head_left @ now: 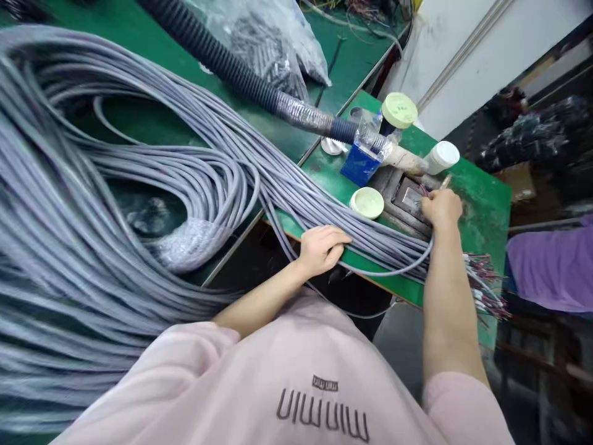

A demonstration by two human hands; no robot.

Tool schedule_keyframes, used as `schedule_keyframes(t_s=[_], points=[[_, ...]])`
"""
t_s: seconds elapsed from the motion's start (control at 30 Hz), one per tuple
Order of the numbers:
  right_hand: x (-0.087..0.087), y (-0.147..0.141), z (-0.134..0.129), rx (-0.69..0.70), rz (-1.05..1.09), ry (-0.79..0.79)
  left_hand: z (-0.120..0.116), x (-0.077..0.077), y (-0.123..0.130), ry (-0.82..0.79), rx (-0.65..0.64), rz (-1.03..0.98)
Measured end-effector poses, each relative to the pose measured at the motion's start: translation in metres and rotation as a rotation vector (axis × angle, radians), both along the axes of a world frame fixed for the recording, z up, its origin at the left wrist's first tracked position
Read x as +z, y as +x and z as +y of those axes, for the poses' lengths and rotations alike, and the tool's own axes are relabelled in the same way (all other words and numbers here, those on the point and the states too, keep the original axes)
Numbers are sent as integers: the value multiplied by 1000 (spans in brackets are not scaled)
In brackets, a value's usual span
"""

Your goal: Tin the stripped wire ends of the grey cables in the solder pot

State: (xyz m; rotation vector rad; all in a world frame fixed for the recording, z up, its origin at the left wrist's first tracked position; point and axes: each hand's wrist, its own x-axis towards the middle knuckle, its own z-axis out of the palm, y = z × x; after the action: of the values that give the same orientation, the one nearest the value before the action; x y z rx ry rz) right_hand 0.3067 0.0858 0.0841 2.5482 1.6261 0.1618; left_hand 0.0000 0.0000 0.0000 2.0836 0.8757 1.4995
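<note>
My right hand (442, 208) is closed, with a gray cable (407, 269) going up to it. I think I am pinching the cable near its end, where thin red wires (424, 190) poke out. The square metal pot (412, 199) is just to the left of my right hand, and the wires reach over its edge on that side. My right hand is much nearer to it than my left. The cable drops down by my right wrist, then bends in a big curve back to the left.

My left hand (322, 248) lies on the long bundle of gray cables (287, 182), with its fingers a bit bent. I cannot tell if it grips any. The bundle slants from far left down to the right, passing under my right arm.

My fingers hide the cable end, so I can't see if the wire tips touch the pot. A little stick (445, 182) shows behind my right hand, but I can't tell if I hold it.
</note>
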Motion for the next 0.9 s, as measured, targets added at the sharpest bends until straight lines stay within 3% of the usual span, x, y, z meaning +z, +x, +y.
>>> schedule_keyframes(t_s=[0.47, 0.6, 0.73, 0.9], points=[[-3, 3, 3, -14, 26, 1, -1, 2, 1, -1, 17, -1], [1, 9, -2, 16, 80, 119, -1, 0, 1, 20, 14, 14], [13, -1, -33, 107, 370, 396, 0, -3, 1, 23, 4, 9], [28, -54, -103, 79, 1009, 710, 0, 2, 0, -64, -39, -76]])
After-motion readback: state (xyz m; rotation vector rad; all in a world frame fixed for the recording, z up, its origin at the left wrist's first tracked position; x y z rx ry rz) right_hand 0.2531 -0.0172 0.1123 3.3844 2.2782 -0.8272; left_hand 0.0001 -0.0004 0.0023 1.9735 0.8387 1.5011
